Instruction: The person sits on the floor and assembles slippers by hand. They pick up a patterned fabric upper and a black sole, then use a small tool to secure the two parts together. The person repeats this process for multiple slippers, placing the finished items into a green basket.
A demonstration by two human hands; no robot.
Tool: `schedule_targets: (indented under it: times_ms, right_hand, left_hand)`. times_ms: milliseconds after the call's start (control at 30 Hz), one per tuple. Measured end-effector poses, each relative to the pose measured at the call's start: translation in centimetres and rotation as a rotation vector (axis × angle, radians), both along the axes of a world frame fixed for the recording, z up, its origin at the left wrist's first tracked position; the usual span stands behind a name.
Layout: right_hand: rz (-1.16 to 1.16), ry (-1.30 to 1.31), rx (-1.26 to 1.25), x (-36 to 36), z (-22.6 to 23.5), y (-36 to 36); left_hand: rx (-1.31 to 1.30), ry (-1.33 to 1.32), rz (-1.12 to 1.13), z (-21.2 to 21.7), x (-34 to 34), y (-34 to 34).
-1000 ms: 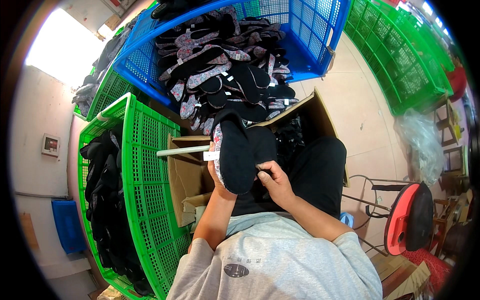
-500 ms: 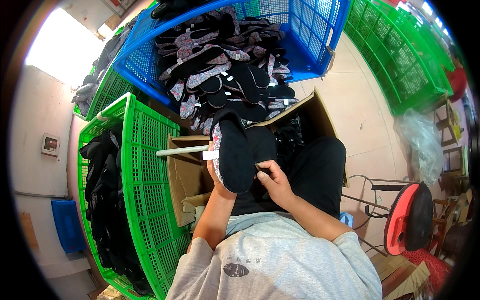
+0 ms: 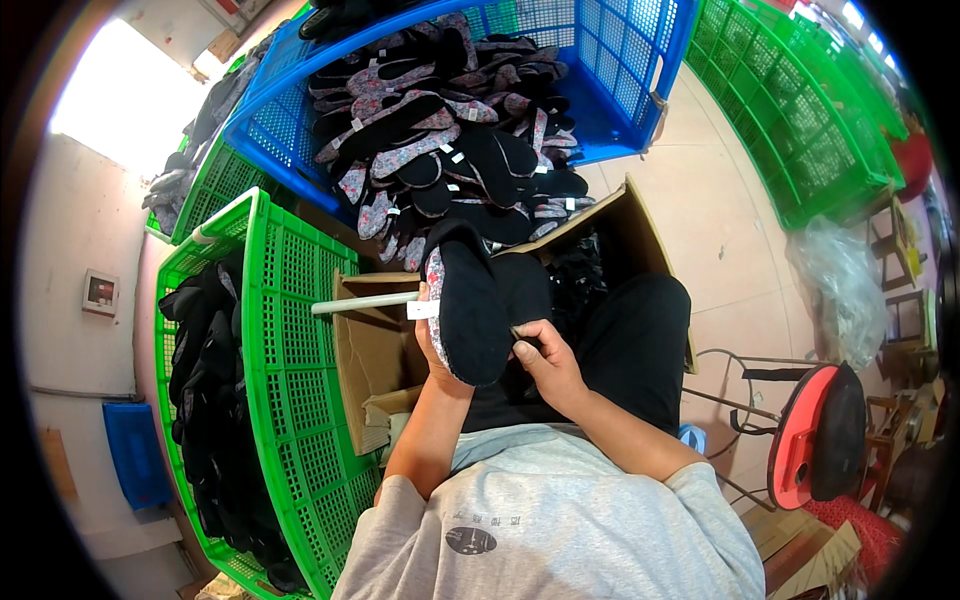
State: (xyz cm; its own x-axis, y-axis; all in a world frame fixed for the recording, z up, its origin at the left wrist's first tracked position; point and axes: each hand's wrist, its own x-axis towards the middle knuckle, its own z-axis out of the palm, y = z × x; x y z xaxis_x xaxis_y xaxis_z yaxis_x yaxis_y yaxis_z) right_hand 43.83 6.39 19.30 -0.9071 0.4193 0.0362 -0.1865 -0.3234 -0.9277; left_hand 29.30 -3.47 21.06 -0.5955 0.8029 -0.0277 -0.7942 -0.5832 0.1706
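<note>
My left hand (image 3: 432, 352) holds a black shoe sole piece (image 3: 466, 306) with a floral edge, upright in front of my chest; the hand is mostly hidden behind it. A small white tag (image 3: 423, 310) sticks out at its left side. My right hand (image 3: 545, 357) pinches the sole's right edge with closed fingers; a thin tool may be between them, too small to tell. Just beyond lies a heap of black and floral soles (image 3: 450, 150) in a blue crate (image 3: 640, 90).
A green crate (image 3: 300, 380) with black pieces (image 3: 215, 400) stands at my left. An open cardboard box (image 3: 375, 360) sits between it and my lap, with a white rod (image 3: 365, 302) across it. More green crates (image 3: 800, 110) at right, a red stool (image 3: 815, 440) lower right.
</note>
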Motion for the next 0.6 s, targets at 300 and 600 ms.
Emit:
schedule_targets:
  times_ms: [300,600]
  right_hand:
    - [-0.092,-0.028,-0.224,0.3,-0.9,0.1]
    - [-0.307,-0.382,-0.473,0.4,1.1,4.4]
  left_hand:
    - [-0.009,0.034,-0.024,0.3,0.1,0.1]
    - [-0.289,-0.009,0.156,0.9,0.2,0.0]
